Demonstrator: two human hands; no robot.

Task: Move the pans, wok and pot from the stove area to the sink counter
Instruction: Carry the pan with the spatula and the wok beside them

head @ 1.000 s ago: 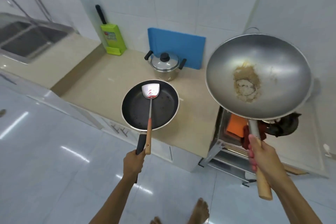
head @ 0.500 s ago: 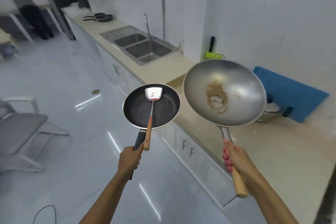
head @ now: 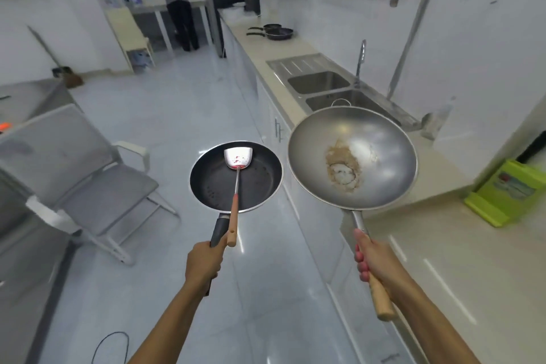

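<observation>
My left hand (head: pixel 204 264) grips the black handle of a black frying pan (head: pixel 260 177), held level over the floor. A metal spatula (head: pixel 237 161) with a wooden handle lies in the pan. My right hand (head: pixel 373 260) holds the wooden handle of a large steel wok (head: pixel 384 156) with brown residue at its centre, raised over the counter's edge. Two dark pans (head: pixel 274 32) rest on the beige counter (head: pixel 254 35) beyond the double sink (head: pixel 322 83). The pot is out of view.
A green knife block (head: pixel 511 192) stands on the near counter at right. A faucet (head: pixel 361 60) rises behind the sink. A grey chair (head: pixel 97 174) stands on the floor at left. A person (head: pixel 177 0) stands at the far end of the room.
My view has swung left along the counter, away from the stove, toward the sink. Both hands keep their grips and carry the frying pan and wok along. The pot and blue board left the view.
</observation>
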